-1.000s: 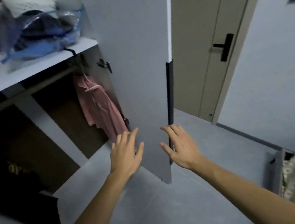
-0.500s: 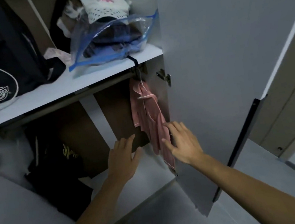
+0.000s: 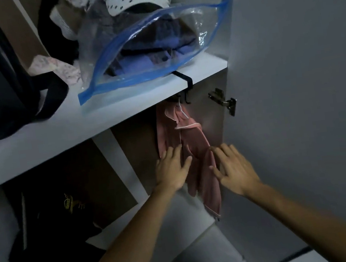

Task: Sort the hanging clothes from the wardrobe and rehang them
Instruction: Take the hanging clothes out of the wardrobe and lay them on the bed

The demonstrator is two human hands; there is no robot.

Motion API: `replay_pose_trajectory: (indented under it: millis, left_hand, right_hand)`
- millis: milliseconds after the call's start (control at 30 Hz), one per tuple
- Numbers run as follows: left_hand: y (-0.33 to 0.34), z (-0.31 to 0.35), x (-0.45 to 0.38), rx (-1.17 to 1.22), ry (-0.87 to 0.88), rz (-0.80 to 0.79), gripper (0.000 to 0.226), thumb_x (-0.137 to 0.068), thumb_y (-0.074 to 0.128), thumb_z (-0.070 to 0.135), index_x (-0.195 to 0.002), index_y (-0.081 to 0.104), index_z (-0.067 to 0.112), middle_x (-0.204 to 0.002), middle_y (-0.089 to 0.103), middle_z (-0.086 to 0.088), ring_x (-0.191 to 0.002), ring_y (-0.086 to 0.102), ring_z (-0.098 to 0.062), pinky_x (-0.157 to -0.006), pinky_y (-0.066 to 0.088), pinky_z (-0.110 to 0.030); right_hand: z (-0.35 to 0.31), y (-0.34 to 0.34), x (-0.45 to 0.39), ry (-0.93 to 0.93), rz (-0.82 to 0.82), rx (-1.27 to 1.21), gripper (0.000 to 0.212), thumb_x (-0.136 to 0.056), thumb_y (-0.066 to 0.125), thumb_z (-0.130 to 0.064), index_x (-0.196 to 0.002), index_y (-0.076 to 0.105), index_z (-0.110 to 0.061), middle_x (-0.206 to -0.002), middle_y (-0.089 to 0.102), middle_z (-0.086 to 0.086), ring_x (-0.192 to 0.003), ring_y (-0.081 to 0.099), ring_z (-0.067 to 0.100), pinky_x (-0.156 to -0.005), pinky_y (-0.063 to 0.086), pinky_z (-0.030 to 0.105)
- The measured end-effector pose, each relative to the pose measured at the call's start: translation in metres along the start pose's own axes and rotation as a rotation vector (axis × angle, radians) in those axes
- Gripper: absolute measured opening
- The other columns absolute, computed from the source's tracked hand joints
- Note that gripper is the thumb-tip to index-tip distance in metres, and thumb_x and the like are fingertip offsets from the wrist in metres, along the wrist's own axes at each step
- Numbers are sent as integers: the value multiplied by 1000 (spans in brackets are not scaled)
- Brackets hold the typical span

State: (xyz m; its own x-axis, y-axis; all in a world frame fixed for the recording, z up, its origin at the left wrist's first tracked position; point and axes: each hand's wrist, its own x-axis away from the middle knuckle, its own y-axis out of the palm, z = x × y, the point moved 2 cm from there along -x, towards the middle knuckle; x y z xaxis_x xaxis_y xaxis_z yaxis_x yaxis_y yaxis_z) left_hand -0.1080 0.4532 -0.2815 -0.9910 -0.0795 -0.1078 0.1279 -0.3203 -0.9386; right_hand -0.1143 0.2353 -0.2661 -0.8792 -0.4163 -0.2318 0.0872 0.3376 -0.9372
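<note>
A pink garment (image 3: pixel 194 147) with white piping hangs from a black hook (image 3: pixel 185 83) clipped over the white shelf (image 3: pixel 57 133) of the open wardrobe. My left hand (image 3: pixel 171 168) is spread flat with straight fingers on the garment's left side. My right hand (image 3: pixel 233 169) reaches in from the right, fingers straight, touching the garment's right edge. Neither hand grips anything. The garment's hanger is mostly hidden under the shelf.
A clear bag with blue edging (image 3: pixel 151 47) full of folded clothes lies on the shelf beside a black bag (image 3: pixel 3 83). Dark clothes (image 3: pixel 53 216) hang lower left. The open wardrobe door (image 3: pixel 304 90) stands close on the right, with its hinge (image 3: pixel 224 101).
The view has turned from the room door into the wardrobe and moved closer. Both hands have advanced from in front of the door edge onto the pink garment.
</note>
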Motion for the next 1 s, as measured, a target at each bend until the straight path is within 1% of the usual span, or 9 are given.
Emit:
replay_pose_trajectory:
  millis: [233, 333, 433, 500, 600, 733, 867, 933, 1000]
  left_hand:
    - [9, -22, -106, 21, 134, -32, 76, -100, 50, 61, -159, 32, 18, -153, 42, -8, -142, 38, -31, -109, 39, -45]
    - [9, -29, -143, 21, 162, 7, 89, -96, 55, 66, -162, 26, 14, -160, 36, -11, -146, 35, -33, -113, 37, -46]
    - [7, -34, -172, 40, 156, 24, 104, -89, 49, 77, -165, 17, 15, -169, 24, -15, -152, 29, -35, -120, 31, -48]
    - [5, -37, -188, 27, 188, 45, 111, -82, 43, 85, -166, 15, 17, -169, 24, -14, -153, 28, -35, -122, 30, -49]
    - [5, -37, -206, 5, 238, 20, 111, -83, 58, 79, -166, 13, 20, -169, 24, -13, -154, 26, -34, -124, 29, -49]
    - [13, -37, -227, 6, 296, -34, 106, -84, 66, 73, -161, 25, 14, -163, 31, -15, -149, 32, -35, -120, 31, -45]
    - [17, -37, -232, 43, 308, -27, 96, -82, 71, 71, -150, 37, 13, -155, 40, -18, -142, 37, -38, -112, 35, -45]
    - [17, -39, -230, 42, 305, 0, 90, -77, 69, 78, -137, 46, 15, -144, 48, -18, -135, 44, -39, -105, 39, -46]
    - [17, -42, -225, 2, 294, 43, 90, -72, 58, 91, -122, 49, 16, -131, 55, -19, -125, 49, -40, -98, 41, -48]
  right_hand:
    - [-12, 29, -55, 121, 17, 52, 50, -96, 59, -40, -138, 49, -15, -125, 48, 4, -108, 48, 28, -83, 53, 44]
    - [-13, 41, -71, 163, 42, 56, 51, -93, 61, -37, -137, 51, -14, -126, 51, 4, -106, 48, 30, -81, 53, 45]
    - [-11, 51, -82, 145, 46, 109, 55, -88, 61, -33, -139, 51, -16, -129, 54, 2, -105, 47, 30, -80, 53, 47]
    - [-6, 56, -87, 142, 45, 141, 58, -84, 63, -31, -139, 52, -16, -129, 56, 2, -105, 47, 30, -76, 52, 45]
    - [4, 64, -93, 202, 23, 164, 62, -82, 64, -34, -139, 51, -15, -130, 53, 4, -111, 49, 32, -79, 50, 43]
    - [-1, 74, -103, 295, 25, 94, 66, -83, 67, -36, -142, 49, -12, -134, 49, 9, -116, 46, 34, -90, 50, 46]
    - [-14, 77, -123, 355, 60, -35, 75, -86, 71, -36, -149, 38, -12, -134, 47, 12, -118, 47, 35, -95, 51, 48]
    - [-13, 76, -137, 394, 75, -64, 77, -84, 71, -33, -149, 35, -13, -134, 49, 14, -120, 49, 36, -96, 51, 48]
    - [-11, 76, -150, 419, 91, -78, 61, -88, 66, -31, -140, 40, -12, -130, 53, 15, -119, 50, 37, -95, 51, 50]
